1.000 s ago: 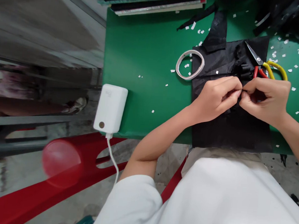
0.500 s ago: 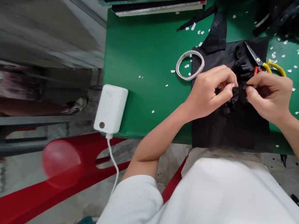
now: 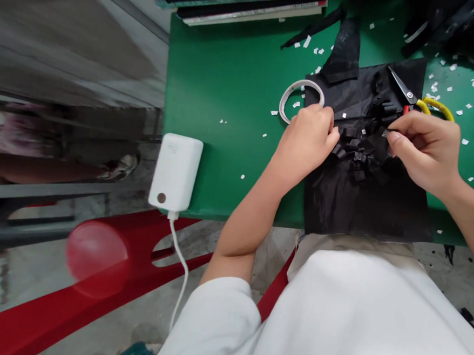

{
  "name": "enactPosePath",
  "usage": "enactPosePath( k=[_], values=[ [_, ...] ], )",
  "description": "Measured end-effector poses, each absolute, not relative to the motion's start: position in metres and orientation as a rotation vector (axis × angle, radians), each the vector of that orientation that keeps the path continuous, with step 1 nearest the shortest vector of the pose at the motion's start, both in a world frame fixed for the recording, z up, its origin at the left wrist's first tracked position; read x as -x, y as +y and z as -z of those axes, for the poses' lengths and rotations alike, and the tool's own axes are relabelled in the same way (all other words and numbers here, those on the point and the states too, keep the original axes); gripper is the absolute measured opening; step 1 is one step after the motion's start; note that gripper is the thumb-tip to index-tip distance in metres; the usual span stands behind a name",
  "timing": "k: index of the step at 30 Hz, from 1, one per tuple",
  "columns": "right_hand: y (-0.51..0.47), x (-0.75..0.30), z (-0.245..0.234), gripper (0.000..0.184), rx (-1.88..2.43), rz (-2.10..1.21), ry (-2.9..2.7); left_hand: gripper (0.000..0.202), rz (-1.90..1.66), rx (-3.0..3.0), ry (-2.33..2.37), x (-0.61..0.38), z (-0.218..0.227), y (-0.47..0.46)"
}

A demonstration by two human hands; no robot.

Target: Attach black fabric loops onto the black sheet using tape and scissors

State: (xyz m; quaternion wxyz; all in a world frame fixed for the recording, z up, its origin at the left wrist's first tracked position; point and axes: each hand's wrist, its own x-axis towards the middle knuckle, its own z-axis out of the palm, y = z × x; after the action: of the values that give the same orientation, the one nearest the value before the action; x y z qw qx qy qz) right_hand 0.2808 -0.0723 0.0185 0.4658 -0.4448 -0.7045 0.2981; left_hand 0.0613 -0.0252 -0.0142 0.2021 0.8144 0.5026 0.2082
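**Hand positions over black sheet on green table**

Charger [image 3: 175,171], white, lies at the near-left corner of the green table [image 3: 227,79], overhanging the edge. Its cable [image 3: 180,265] drops off toward the floor, which probably keeps the lead clear of the working area.

Further right, a tape ring [image 3: 297,92] lies flat on the table, touching the left edge of the black sheet [image 3: 364,208]. The left hand [image 3: 306,142] rests knuckles-up with its fingers curled, and these reach the near side of the ring at the corner of the sheet. The fingertips are hidden, so it cannot be told whether they grip anything.

The black sheet is spread flat from the near table edge. A loose pile of black pieces [image 3: 358,148] sits on it between the two hands. The sheet appears to serve as a mat that keeps the pieces together.

The right hand [image 3: 425,150] pinches a black strip [image 3: 387,132] between thumb and forefinger. It holds the strip just above the right side of the pile. The other fingers are folded in, a grip suited to a small, thin part.

Scissors [image 3: 419,101] lie just beyond this hand, handles toward it and blades closed, apparently within easy reach. White scraps [image 3: 438,86] are scattered over the table around them.
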Motion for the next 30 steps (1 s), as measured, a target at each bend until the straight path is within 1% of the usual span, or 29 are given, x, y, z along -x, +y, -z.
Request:
enactPosePath(
  k=[6, 10, 13, 17, 20, 22, 26, 28, 30],
  values=[
    [-0.07, -0.28, -0.019, 0.016, 1.085, -0.779, -1.666, 0.015, -0.837, -2.286, 1.201, -0.07, -0.002, -0.029],
    [-0.068, -0.279, -0.017, 0.015, 1.025, -0.866, -1.553, 0.004, -1.001, -2.343, 0.941, -0.079, -0.022, -0.037],
    [-0.067, -0.28, -0.013, 0.014, 1.013, -0.957, -1.467, 0.011, -0.941, -2.321, 0.812, -0.081, -0.028, -0.042],
    [-0.066, -0.282, -0.007, 0.015, 1.127, -1.008, -1.446, 0.021, -0.832, -2.34, 0.677, -0.083, -0.024, -0.046],
    [-0.067, -0.283, -0.004, 0.017, 1.181, -1.017, -1.49, 0.03, -0.898, -2.368, 0.607, -0.087, -0.019, -0.049],
    [-0.067, -0.283, -0.004, 0.017, 1.184, -1.023, -1.493, 0.029, -0.988, -2.361, 0.614, -0.09, -0.017, -0.051],
    [-0.067, -0.28, -0.004, 0.014, 1.144, -1.014, -1.457, 0.015, -0.996, -2.358, 0.717, -0.092, -0.016, -0.055],
    [-0.065, -0.281, -0.003, 0.013, 1.105, -1.009, -1.433, 0.015, -0.976, -2.372, 0.715, -0.092, -0.016, -0.056],
    [-0.063, -0.282, 0.001, 0.013, 1.086, -0.998, -1.435, 0.02, -0.958, -2.387, 0.717, -0.092, -0.018, -0.056]
  ],
)
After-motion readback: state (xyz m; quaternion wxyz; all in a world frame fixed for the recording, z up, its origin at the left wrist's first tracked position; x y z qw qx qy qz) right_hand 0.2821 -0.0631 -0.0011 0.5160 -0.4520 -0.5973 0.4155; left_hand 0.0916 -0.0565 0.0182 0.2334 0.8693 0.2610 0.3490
